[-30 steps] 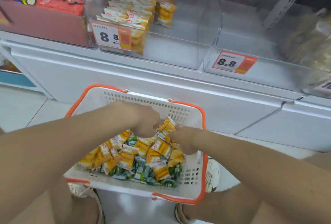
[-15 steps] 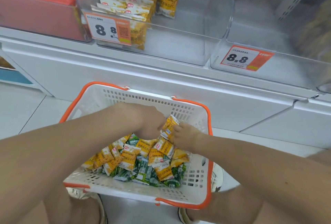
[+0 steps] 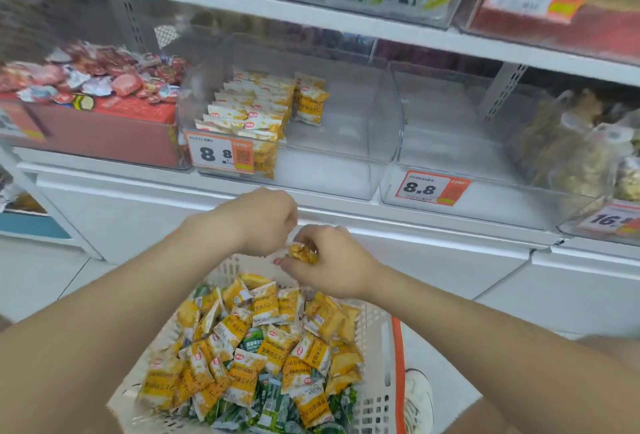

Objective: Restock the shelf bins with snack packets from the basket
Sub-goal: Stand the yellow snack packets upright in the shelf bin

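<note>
Higher now, over basket (image 3: pixel 378 347) by white shelf (image 3: pixel 138 187): right hand (image 3: pixel 330 262) around yellow packets (image 3: pixel 303 253); left hand (image 3: pixel 263 222) unclear.

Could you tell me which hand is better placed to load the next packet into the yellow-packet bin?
Likely right: the right hand grips a yellow packet above the basket, just below that bin; whether the left hand holds anything is unclear.
</note>
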### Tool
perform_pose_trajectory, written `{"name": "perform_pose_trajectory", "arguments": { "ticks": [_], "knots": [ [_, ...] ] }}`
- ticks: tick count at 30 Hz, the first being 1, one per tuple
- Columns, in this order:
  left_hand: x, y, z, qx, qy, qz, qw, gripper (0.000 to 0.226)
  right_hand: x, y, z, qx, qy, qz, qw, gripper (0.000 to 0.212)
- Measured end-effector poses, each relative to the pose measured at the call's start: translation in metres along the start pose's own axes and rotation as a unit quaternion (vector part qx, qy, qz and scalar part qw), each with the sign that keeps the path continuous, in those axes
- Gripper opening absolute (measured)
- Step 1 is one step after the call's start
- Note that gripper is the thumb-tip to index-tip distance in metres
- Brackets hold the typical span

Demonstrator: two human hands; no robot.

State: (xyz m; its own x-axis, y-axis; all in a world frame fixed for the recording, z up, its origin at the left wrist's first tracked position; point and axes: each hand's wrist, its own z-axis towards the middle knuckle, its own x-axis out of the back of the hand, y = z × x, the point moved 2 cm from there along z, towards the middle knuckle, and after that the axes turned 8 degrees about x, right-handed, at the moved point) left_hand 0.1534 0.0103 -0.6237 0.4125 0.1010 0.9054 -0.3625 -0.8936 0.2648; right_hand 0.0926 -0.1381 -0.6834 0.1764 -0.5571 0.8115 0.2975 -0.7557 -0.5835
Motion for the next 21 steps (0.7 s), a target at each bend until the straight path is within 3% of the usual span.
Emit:
{"name": "perform_pose_trajectory", "arguments": {
  "ticks": [3,7,13,17,21],
  "knots": [
    [0.028,0.001,-0.004,-0.017,0.058,-0.152,0.986,0.03,0.041,-0.032,0.014,0.005,0.053,0.052,0.997,0.032],
    [0.055,-0.001,-0.011,-0.025,0.14,-0.314,0.939,0.04,0.08,-0.043,0.031,-0.04,0.09,0.052,0.994,0.04],
    [0.064,0.006,-0.005,0.018,0.105,-0.493,0.863,0.025,0.118,-0.041,0.043,-0.049,0.024,0.058,0.997,0.058],
    [0.066,0.012,0.005,0.037,0.078,-0.573,0.815,0.02,0.131,-0.041,0.043,-0.04,-0.005,0.139,0.989,0.045],
    [0.068,0.014,0.013,0.051,0.057,-0.665,0.743,0.018,0.132,-0.04,0.04,-0.032,0.013,0.223,0.974,0.033]
  ]
}}
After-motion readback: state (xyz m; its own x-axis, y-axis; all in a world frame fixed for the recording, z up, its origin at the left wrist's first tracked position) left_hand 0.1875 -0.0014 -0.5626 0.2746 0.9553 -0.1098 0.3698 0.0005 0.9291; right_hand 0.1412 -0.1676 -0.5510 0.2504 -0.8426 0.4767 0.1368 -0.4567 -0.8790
